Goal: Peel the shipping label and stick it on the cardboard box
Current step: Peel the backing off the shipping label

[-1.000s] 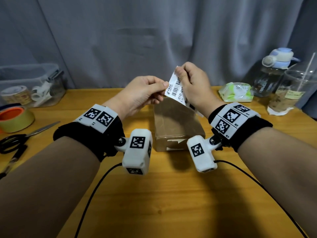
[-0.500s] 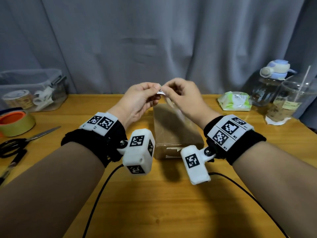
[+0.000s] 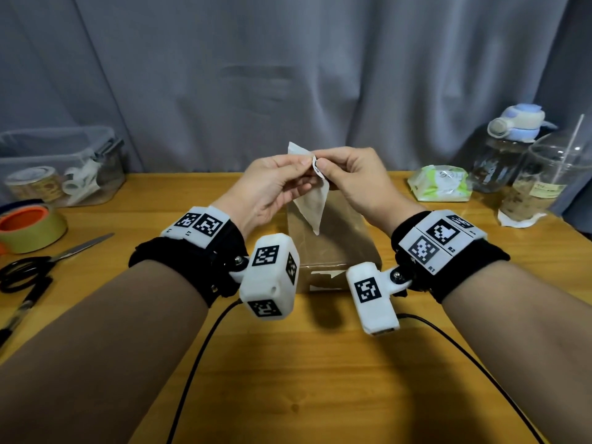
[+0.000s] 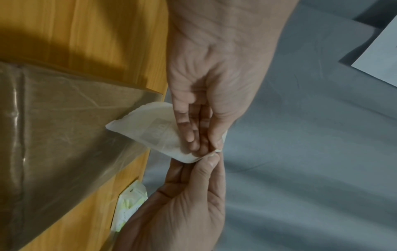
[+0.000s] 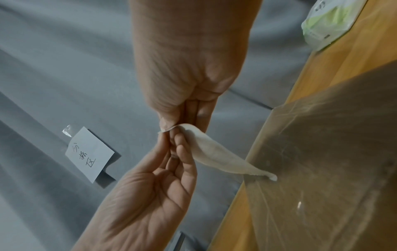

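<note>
The white shipping label (image 3: 312, 203) hangs with its blank backing toward me, above the brown taped cardboard box (image 3: 346, 232) on the table. My left hand (image 3: 301, 163) and right hand (image 3: 323, 165) meet at its top corner, and each pinches it between thumb and fingers. A small printed flap curls out between the thumbs. In the left wrist view the label (image 4: 150, 134) droops toward the box (image 4: 53, 118). The right wrist view shows the label (image 5: 217, 152) edge-on, with its lower tip over the box (image 5: 333, 152).
At the left stand a clear bin (image 3: 57, 168), an orange-cored tape roll (image 3: 32, 224), scissors (image 3: 41, 261) and a pen (image 3: 22, 309). A wipes pack (image 3: 440, 184), a water bottle (image 3: 509, 149) and a straw cup (image 3: 544, 181) are at the right. A grey curtain hangs behind.
The label has turned from printed side up to backing toward me. Both hands have come together at its top corner, and a corner flap now curls away.
</note>
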Available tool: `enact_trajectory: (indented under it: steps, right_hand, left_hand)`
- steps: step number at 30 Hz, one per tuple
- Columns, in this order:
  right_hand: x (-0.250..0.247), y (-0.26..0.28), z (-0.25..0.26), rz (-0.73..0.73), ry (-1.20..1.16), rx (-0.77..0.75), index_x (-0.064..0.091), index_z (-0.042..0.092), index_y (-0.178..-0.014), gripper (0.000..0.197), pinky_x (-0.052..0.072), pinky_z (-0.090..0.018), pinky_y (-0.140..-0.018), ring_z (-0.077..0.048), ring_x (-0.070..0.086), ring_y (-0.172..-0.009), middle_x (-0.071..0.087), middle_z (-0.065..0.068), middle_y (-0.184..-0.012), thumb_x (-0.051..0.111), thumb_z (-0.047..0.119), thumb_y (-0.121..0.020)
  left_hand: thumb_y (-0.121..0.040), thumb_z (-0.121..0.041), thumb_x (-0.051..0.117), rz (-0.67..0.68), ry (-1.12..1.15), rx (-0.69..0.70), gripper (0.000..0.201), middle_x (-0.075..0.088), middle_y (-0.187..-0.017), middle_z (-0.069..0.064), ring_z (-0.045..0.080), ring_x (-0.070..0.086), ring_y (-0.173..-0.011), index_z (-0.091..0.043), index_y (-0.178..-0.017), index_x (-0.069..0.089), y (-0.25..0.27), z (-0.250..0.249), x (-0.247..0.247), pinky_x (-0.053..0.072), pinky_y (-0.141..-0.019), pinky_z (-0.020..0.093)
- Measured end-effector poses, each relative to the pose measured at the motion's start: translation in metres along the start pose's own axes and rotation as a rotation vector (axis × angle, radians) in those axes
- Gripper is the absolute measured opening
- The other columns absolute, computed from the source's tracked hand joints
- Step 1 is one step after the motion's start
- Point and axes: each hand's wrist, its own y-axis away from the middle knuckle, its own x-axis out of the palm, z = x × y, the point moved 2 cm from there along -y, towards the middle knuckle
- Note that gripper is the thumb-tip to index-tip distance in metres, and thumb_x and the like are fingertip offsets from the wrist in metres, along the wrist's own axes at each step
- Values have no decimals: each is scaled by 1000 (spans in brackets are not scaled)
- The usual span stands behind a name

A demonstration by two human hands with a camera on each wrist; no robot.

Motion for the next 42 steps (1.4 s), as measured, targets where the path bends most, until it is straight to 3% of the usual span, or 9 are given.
enact_trajectory:
  steps: [3,13,19,25,30,35,38,40,42]
  right_hand:
    - [0,1,1,-1,-16,1,63,-5,-111,25,53,-28,-91,-11,65,-93,68,-12,-104,51,-1,-90]
    - [1,-5,2,41,72,0,62,-3,-113,26,49,-41,-99,-26,64,-106,68,-18,-111,51,2,-90]
    - [3,0,2,117,58,6,61,-2,-116,27,49,-27,-97,-14,62,-106,67,-14,-113,50,2,-91]
    - [7,5,2,147,0,-21,56,1,-122,36,48,-13,-91,7,63,-94,63,-5,-113,59,-1,-85]
    - [5,1,2,30,296,-110,57,2,-122,35,45,-17,-97,-9,59,-107,64,-11,-119,58,6,-88]
    - [4,1,0,0,409,-152,58,6,-122,33,33,4,-87,-4,53,-108,65,-10,-120,55,8,-89]
    - [4,3,-1,-18,428,-175,63,7,-117,29,40,-3,-90,-5,57,-105,68,-8,-115,56,8,-89]
    - [3,5,-2,-66,425,-176,67,8,-109,24,47,-13,-89,-5,63,-97,71,-3,-103,58,10,-87]
    - [2,5,-5,-152,390,-163,70,7,-97,15,49,-11,-79,-3,64,-84,69,4,-89,62,11,-85]
  left_hand:
    - [-88,-10,56,-7,-13,1,12,71,-59,-1,5,65,-54,-6,-84,66,0,0,0,56,-61,15]
    - [-85,-18,63,-52,-90,-4,14,69,-58,0,9,67,-56,-6,-80,67,-1,-7,0,56,-59,18]
    - [-84,-12,61,-86,-145,-5,11,67,-57,1,10,63,-58,-5,-76,65,1,-10,-1,56,-58,17]
    - [-90,-9,53,-68,-136,11,14,62,-76,11,13,58,-66,-3,-80,61,3,-9,3,56,-66,21]
    - [-91,-8,52,-111,-107,27,18,64,-57,0,4,58,-49,-7,-75,62,4,-8,4,53,-56,14]
    - [-90,-8,52,-147,-147,43,19,62,-61,3,4,57,-50,-5,-74,62,6,-8,6,49,-54,13]
    - [-89,-9,53,-188,-142,17,20,61,-53,-1,5,57,-48,-7,-70,60,7,-8,9,49,-54,15]
    - [-89,-11,53,-202,-127,-16,19,62,-58,1,7,58,-53,-7,-72,60,7,-6,10,51,-57,16]
    - [-89,-17,55,-187,-118,-57,17,61,-67,3,9,59,-60,-8,-75,61,8,-4,10,53,-63,17]
